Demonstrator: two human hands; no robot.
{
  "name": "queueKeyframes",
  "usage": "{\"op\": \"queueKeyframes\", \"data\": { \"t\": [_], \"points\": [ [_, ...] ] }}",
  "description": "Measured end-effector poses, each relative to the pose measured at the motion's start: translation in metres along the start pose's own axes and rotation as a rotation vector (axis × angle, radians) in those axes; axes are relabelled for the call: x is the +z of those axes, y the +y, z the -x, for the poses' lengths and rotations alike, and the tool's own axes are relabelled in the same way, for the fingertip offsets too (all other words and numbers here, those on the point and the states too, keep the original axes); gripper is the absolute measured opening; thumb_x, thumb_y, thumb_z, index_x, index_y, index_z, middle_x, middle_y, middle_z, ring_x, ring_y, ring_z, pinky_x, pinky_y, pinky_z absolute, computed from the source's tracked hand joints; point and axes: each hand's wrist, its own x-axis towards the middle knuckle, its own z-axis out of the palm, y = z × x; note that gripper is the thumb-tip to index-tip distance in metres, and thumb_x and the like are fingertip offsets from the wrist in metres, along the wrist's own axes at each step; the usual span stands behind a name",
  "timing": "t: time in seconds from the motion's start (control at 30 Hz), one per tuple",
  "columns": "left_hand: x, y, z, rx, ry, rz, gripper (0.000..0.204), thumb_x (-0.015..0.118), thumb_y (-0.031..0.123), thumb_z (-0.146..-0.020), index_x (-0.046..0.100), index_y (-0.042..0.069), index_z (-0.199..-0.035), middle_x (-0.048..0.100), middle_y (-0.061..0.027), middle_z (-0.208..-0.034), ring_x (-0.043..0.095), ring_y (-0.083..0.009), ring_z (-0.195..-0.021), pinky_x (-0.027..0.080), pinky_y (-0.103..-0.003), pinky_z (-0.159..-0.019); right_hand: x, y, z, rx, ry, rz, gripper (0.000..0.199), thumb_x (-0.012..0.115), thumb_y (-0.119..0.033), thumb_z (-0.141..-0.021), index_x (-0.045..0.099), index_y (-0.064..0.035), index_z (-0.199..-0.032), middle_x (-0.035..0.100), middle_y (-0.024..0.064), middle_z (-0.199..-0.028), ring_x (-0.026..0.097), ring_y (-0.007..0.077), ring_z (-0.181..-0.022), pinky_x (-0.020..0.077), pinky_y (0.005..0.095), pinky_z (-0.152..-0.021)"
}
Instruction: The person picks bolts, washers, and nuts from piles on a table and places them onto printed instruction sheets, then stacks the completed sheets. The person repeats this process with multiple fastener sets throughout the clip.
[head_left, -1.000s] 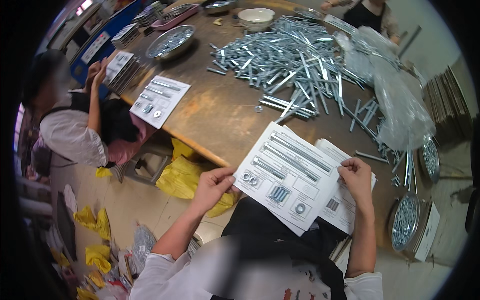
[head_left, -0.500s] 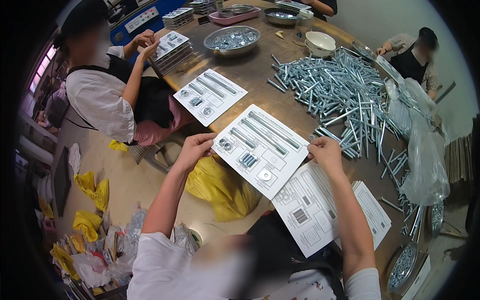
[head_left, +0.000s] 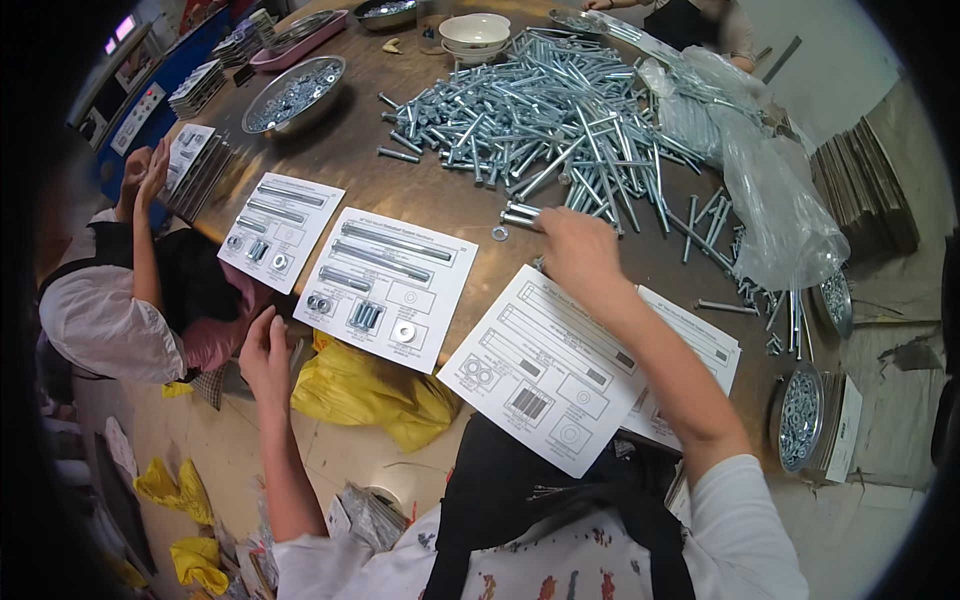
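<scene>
Two short bolts (head_left: 522,215) at the near edge of the bolt heap (head_left: 560,120), pinched in the right hand (head_left: 580,250) beside a loose washer (head_left: 498,233) — left hand (head_left: 265,350) open and empty, off the table edge, just short of the printed card (head_left: 385,288).

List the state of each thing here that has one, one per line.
Right hand: closed on a few bolts at the edge of the pile.
Left hand: open, empty, off the table edge.
Nearest card: flat, filled with bolts and washers.
Blank sheet: flat, nothing on it.
Plastic bag: crumpled, open.
White bowls: stacked.
</scene>
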Motion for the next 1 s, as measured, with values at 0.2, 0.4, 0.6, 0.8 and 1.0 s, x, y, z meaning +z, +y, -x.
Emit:
{"op": "queueKeyframes", "data": {
  "t": [0.2,0.4,0.6,0.8,1.0],
  "points": [
    [0.093,0.152,0.099,0.908,-0.986,-0.177,0.069,0.084,0.022,-0.073,0.056,0.01,-0.135,0.051,-0.0172,-0.141,0.045,-0.037,-0.134,0.038,-0.048,-0.11,0.009,0.069,0.02,-0.388,0.192,0.215,0.011,0.063,-0.004,-0.076,0.061,-0.0082,-0.085,0.059,0.0074,-0.089,0.06,0.0264,-0.091,0.0475,0.0391,-0.082],
    [0.141,0.128,0.136,1.18,-1.009,-0.354,0.06,0.065,0.007,-0.078,0.054,0.011,-0.136,0.046,-0.0177,-0.146,0.041,-0.0356,-0.139,0.036,-0.05,-0.112,-0.028,0.07,0.036,-0.394,0.353,0.081,0.013,0.06,-0.007,-0.079,0.058,-0.0104,-0.092,0.055,0.0056,-0.081,0.062,0.025,-0.078,0.05,0.037,-0.068],
    [0.153,0.194,0.171,1.238,-0.708,-0.047,0.051,0.06,0.0,-0.074,0.06,-0.003,-0.124,0.06,-0.0221,-0.129,0.061,-0.0383,-0.116,0.052,-0.044,-0.092,-0.17,0.111,0.138,-0.163,0.635,-0.099,0.039,0.066,0.006,-0.081,0.072,-0.013,-0.115,0.065,0.0072,-0.092,0.064,0.0196,-0.075,0.0504,0.0302,-0.061],
    [0.237,0.237,0.254,1.349,-0.799,-0.353,0.051,0.054,0.01,-0.081,0.055,-0.005,-0.13,0.052,-0.0194,-0.141,0.053,-0.0308,-0.123,0.044,-0.038,-0.096,-0.209,0.13,0.197,0.066,0.549,-0.197,0.023,0.067,0.004,-0.083,0.072,-0.0041,-0.104,0.066,0.0089,-0.091,0.066,0.0194,-0.078,0.0503,0.0278,-0.069],
    [0.252,0.225,0.286,1.413,-0.835,-0.314,0.051,0.054,0.013,-0.083,0.056,-0.006,-0.13,0.053,-0.0183,-0.14,0.051,-0.0292,-0.122,0.042,-0.037,-0.097,-0.126,0.119,0.237,0.142,0.313,-0.383,0.013,0.07,0.004,-0.078,0.071,-0.0007,-0.09,0.069,0.0103,-0.086,0.068,0.0251,-0.078,0.0526,0.0321,-0.07]
  ]
}}
